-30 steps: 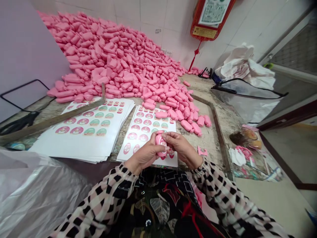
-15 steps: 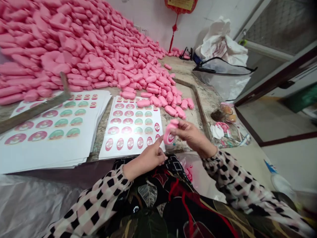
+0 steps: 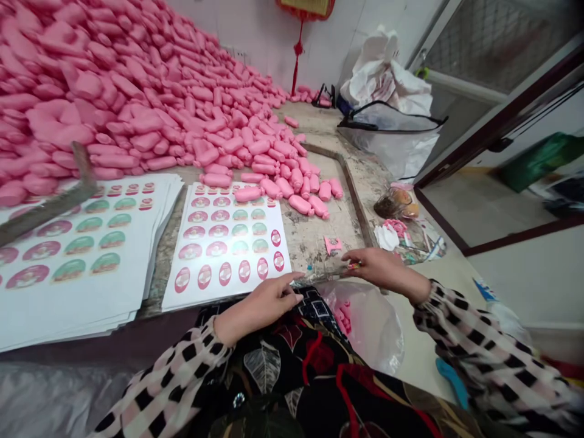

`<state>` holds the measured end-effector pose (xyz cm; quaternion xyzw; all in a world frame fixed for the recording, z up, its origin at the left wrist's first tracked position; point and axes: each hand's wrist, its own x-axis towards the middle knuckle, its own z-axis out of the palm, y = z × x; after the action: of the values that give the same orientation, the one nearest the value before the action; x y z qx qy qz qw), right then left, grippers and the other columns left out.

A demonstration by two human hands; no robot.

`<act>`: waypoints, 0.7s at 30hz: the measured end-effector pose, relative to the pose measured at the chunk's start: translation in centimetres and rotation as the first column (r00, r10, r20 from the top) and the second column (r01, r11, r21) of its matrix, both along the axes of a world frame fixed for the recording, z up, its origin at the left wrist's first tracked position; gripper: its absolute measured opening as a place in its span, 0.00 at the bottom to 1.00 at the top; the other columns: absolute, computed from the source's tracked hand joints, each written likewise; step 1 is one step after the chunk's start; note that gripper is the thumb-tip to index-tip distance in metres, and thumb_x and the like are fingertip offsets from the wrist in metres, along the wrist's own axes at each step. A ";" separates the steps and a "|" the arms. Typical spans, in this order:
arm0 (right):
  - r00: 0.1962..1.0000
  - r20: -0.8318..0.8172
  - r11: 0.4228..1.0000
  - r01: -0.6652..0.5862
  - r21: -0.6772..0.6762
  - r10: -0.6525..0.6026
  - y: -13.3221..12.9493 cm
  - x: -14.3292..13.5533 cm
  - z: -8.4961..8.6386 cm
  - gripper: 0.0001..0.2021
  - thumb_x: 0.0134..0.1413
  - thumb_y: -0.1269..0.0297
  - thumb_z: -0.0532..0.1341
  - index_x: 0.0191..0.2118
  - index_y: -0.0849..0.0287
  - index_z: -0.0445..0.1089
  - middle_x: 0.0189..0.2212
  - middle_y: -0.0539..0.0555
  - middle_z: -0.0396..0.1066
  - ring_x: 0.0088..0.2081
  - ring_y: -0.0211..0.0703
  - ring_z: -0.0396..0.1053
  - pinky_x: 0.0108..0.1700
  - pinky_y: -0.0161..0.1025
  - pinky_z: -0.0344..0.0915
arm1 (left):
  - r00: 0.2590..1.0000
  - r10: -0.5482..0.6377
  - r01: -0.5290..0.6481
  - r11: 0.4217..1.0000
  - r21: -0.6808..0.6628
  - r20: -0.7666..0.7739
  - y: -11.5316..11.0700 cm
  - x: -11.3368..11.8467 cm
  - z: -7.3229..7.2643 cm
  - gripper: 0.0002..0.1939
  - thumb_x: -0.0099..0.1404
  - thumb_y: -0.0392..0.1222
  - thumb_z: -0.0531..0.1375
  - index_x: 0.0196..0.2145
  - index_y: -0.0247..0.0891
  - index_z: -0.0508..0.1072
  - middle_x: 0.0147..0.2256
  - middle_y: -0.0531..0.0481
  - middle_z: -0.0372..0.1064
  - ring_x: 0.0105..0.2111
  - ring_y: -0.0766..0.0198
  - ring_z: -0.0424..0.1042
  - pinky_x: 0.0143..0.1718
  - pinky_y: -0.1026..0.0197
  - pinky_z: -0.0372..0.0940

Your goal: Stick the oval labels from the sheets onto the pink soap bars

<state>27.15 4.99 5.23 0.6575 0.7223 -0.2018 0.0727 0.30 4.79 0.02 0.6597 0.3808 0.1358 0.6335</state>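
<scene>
My left hand (image 3: pixel 262 304) hovers by the front edge of the sticker sheet (image 3: pixel 230 240), index finger stretched and thumb apart, with nothing in it. The sheet carries rows of pink and green oval labels. My right hand (image 3: pixel 381 267) is at the table's front edge, fingers closed around a thin, small item with a colourful end; its kind is unclear. Just beyond those fingertips lies a small flat pink piece (image 3: pixel 333 244). Below the edge, a clear plastic bag (image 3: pixel 374 322) holds several pink pieces (image 3: pixel 343 316).
A large heap of pink bottle-shaped pieces (image 3: pixel 150 91) covers the table's back left, spilling onto the sheet. A stack of label sheets (image 3: pixel 91 286) lies left under a metal bar (image 3: pixel 45 210). White sacks (image 3: pixel 387 91) stand at the back right, near small clutter (image 3: pixel 396 204).
The pink bottle-shaped piece with a label has left my right hand and is out of sight. That hand has moved down and right to the table edge. The view has shifted right.
</scene>
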 end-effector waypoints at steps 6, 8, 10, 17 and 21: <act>1.000 -0.028 0.960 0.010 0.280 -0.002 9.1 -3.1 0.0 0.14 0.53 0.54 0.55 0.41 0.55 0.70 0.37 0.54 0.73 0.38 0.45 0.68 0.35 0.36 0.58 | 0.998 0.051 -0.048 0.996 0.080 -0.032 0.0 -0.4 0.8 0.27 0.59 0.48 0.55 0.55 0.40 0.62 0.25 0.53 0.64 0.26 0.64 0.62 0.29 0.64 0.57; 0.999 0.033 0.932 0.011 0.363 -0.025 11.5 -4.7 -0.8 0.16 0.53 0.56 0.55 0.46 0.56 0.67 0.43 0.57 0.70 0.41 0.47 0.67 0.37 0.37 0.58 | 0.995 0.086 -0.080 0.991 0.110 -0.050 0.0 -1.1 1.0 0.27 0.59 0.49 0.55 0.55 0.42 0.62 0.26 0.53 0.65 0.27 0.64 0.63 0.30 0.64 0.58; 0.995 0.101 0.921 -0.030 0.389 -0.010 13.0 -6.2 -1.6 0.17 0.53 0.59 0.55 0.49 0.58 0.64 0.47 0.59 0.67 0.44 0.48 0.66 0.38 0.38 0.58 | 0.989 0.128 -0.120 0.986 0.116 -0.068 0.0 -1.8 1.2 0.27 0.59 0.49 0.55 0.55 0.42 0.62 0.28 0.53 0.66 0.28 0.64 0.64 0.31 0.63 0.58; 0.982 0.133 0.916 -0.172 0.363 0.132 12.2 -7.6 -1.6 0.17 0.52 0.65 0.55 0.50 0.57 0.63 0.47 0.58 0.67 0.45 0.48 0.66 0.41 0.39 0.59 | 0.946 0.320 -0.303 0.931 -0.202 0.056 0.6 -3.3 1.8 0.28 0.57 0.51 0.57 0.55 0.41 0.61 0.32 0.49 0.68 0.28 0.64 0.68 0.34 0.60 0.63; 0.903 -0.022 0.827 -0.384 0.412 0.430 7.8 -7.7 0.0 0.20 0.55 0.66 0.51 0.55 0.54 0.58 0.53 0.56 0.62 0.46 0.46 0.65 0.43 0.40 0.60 | 0.785 0.545 -0.274 0.731 -0.624 0.294 1.7 -3.5 2.1 0.28 0.61 0.57 0.52 0.53 0.36 0.60 0.38 0.41 0.69 0.33 0.60 0.71 0.38 0.54 0.65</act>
<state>19.45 12.80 5.27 0.4766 0.8743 -0.0677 -0.0623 -3.20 6.50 2.13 0.2931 0.3825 0.3128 0.8185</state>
